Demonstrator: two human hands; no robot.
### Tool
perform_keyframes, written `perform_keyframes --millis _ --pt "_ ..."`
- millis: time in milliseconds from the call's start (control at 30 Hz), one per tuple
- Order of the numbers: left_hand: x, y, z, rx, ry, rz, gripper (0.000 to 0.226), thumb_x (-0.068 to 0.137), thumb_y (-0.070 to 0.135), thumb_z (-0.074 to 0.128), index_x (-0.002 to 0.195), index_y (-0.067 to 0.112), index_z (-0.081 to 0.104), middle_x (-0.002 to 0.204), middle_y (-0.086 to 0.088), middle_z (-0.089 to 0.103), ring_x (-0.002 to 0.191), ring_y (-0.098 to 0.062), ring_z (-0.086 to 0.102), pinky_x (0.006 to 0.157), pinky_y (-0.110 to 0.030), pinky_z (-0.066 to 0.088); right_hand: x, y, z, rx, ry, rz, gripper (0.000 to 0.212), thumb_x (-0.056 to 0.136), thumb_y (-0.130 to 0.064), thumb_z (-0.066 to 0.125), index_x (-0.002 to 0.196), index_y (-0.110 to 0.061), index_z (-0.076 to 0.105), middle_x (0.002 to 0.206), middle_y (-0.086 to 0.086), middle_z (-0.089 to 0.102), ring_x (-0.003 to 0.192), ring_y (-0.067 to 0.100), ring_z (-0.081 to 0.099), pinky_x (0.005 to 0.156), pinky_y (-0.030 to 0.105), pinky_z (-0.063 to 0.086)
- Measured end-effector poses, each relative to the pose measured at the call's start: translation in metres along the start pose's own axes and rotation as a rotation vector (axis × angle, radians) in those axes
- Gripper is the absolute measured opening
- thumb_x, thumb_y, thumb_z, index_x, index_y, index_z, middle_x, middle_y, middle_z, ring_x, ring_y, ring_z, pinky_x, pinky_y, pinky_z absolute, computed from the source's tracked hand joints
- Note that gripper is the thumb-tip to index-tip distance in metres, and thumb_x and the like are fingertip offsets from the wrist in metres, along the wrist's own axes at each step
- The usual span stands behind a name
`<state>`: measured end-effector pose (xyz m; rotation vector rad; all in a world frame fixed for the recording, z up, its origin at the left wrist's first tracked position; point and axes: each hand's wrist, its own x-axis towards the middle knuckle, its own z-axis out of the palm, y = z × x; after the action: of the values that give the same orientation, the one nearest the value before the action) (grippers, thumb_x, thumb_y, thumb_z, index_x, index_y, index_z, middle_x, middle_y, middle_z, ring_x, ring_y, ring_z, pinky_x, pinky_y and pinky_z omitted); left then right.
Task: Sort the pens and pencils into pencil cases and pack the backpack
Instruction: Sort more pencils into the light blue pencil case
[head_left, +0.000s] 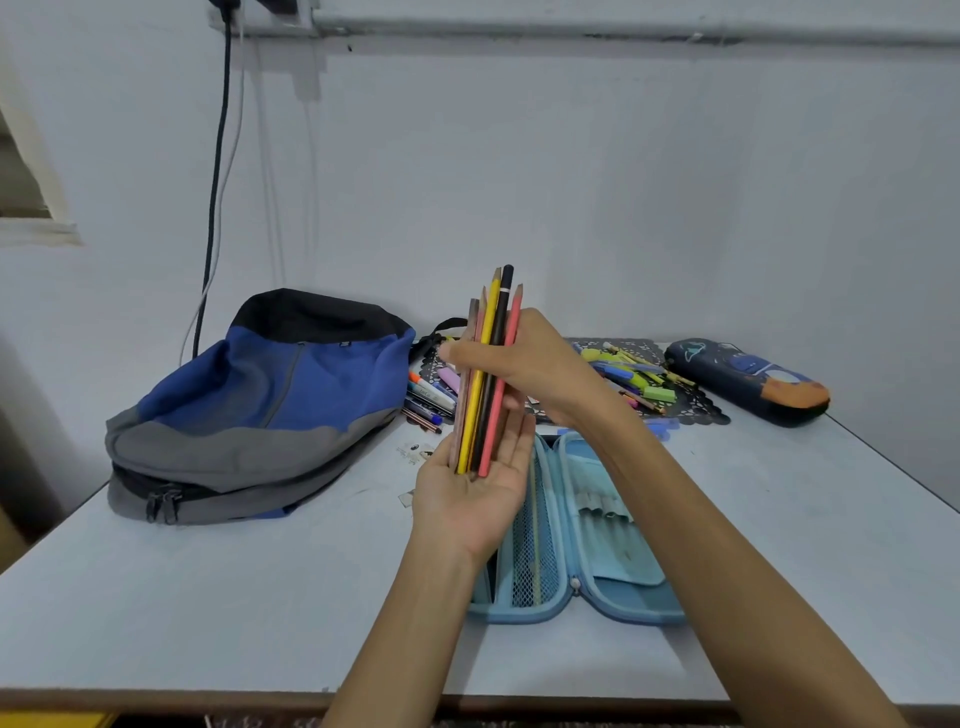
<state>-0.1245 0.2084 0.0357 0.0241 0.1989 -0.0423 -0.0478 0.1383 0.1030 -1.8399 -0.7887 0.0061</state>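
Note:
A bundle of several coloured pencils (491, 322) stands nearly upright above the table. My right hand (524, 358) grips the bundle around its middle. My left hand (472, 493) lies palm up beneath it, and the pencils' lower ends rest on that palm. Under my hands a light blue pencil case (597, 525) lies unzipped and spread flat, with a mesh pocket on its left half. A dark blue pencil case (748, 379) lies closed at the back right. The blue, grey and black backpack (249, 410) lies flat on the left.
Loose pens and markers (431, 397) lie beside the backpack, and more pens and highlighters (636, 376) sit on a dark lace mat (696, 410) behind my right arm. The grey table (208, 597) ends at its front edge near me. Cables hang down the wall at the back left.

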Motion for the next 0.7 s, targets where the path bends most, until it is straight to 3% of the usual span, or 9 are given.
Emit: perform_keyframes --millis 33,100,167,233,300,367,467,567,700 --pt "0.000 0.000 0.000 0.004 -0.012 0.009 0.040 0.100 0.017 0.038 0.115 -0.010 0.062 0.112 -0.028 0.066 0.119 -0.036 0.059 0.106 -0.048 0.041 -0.002 -0.002 0.000 -0.007 0.018 -0.019 0.031 0.084 -0.027 0.072 0.075 0.001 0.062 0.057 0.010 0.060 0.041 0.025 0.050 0.042 0.029 0.044" --pt "0.000 0.001 -0.001 0.003 -0.036 0.036 0.040 0.100 0.021 0.040 0.117 -0.009 0.061 0.107 -0.030 0.067 0.117 -0.037 0.060 0.108 -0.048 0.040 -0.005 -0.006 0.001 -0.016 0.064 -0.066 0.035 0.083 -0.027 0.073 0.078 0.006 0.062 0.062 0.019 0.061 0.053 0.040 0.057 0.051 0.040 0.053" --pt "0.000 0.004 -0.002 -0.027 -0.049 0.048 0.039 0.099 0.022 0.042 0.117 -0.008 0.060 0.104 -0.030 0.068 0.109 -0.039 0.063 0.106 -0.048 0.042 -0.007 -0.010 0.003 -0.039 0.078 -0.098 0.037 0.081 -0.028 0.073 0.081 0.007 0.062 0.069 0.021 0.064 0.068 0.038 0.065 0.065 0.046 0.056" --pt "0.000 0.006 -0.004 -0.049 -0.055 0.050 0.037 0.099 0.022 0.044 0.115 -0.007 0.062 0.104 -0.028 0.068 0.104 -0.038 0.065 0.102 -0.048 0.045 -0.008 -0.012 0.006 -0.078 0.069 -0.105 0.039 0.080 -0.028 0.074 0.083 0.009 0.062 0.075 0.024 0.065 0.072 0.035 0.066 0.068 0.046 0.056" --pt "-0.001 0.007 -0.006 -0.043 -0.068 0.048 0.038 0.099 0.023 0.044 0.113 -0.008 0.062 0.106 -0.028 0.068 0.105 -0.038 0.065 0.104 -0.048 0.043 -0.009 -0.013 0.007 -0.083 0.084 -0.095 0.040 0.081 -0.028 0.073 0.084 0.010 0.062 0.075 0.024 0.064 0.067 0.035 0.064 0.063 0.043 0.057" --pt "-0.001 0.007 -0.010 -0.026 -0.068 0.062 0.040 0.099 0.025 0.044 0.115 -0.008 0.061 0.108 -0.030 0.067 0.101 -0.041 0.066 0.107 -0.048 0.041 -0.007 -0.014 0.003 -0.055 0.094 -0.080 0.040 0.082 -0.027 0.073 0.086 0.011 0.061 0.065 0.019 0.062 0.051 0.030 0.059 0.048 0.034 0.052" --pt "-0.001 0.010 -0.010 -0.004 -0.037 0.069 0.042 0.100 0.028 0.043 0.117 -0.007 0.060 0.109 -0.033 0.065 0.091 -0.045 0.068 0.107 -0.048 0.041 -0.006 -0.017 -0.001 -0.077 0.079 -0.059 0.037 0.081 -0.025 0.073 0.081 0.010 0.061 0.058 0.009 0.058 0.046 0.018 0.054 0.044 0.029 0.044" --pt "-0.003 0.010 -0.004 0.055 -0.003 0.031 0.050 0.100 0.030 0.042 0.097 -0.010 0.071 0.103 -0.028 0.069 0.097 -0.038 0.068 0.108 -0.043 0.042 -0.009 -0.016 0.004 -0.095 0.015 -0.039 0.026 0.081 -0.024 0.074 0.071 -0.003 0.061 0.056 0.003 0.057 0.055 0.024 0.058 0.057 0.042 0.054" --pt "-0.003 0.011 -0.003 0.064 0.021 0.020 0.055 0.101 0.029 0.042 0.081 -0.011 0.074 0.096 -0.026 0.071 0.105 -0.033 0.063 0.108 -0.040 0.042 -0.012 -0.014 0.005 -0.065 -0.021 -0.023 0.030 0.078 -0.026 0.077 0.080 0.002 0.065 0.065 0.010 0.064 0.069 0.033 0.067 0.071 0.047 0.058"
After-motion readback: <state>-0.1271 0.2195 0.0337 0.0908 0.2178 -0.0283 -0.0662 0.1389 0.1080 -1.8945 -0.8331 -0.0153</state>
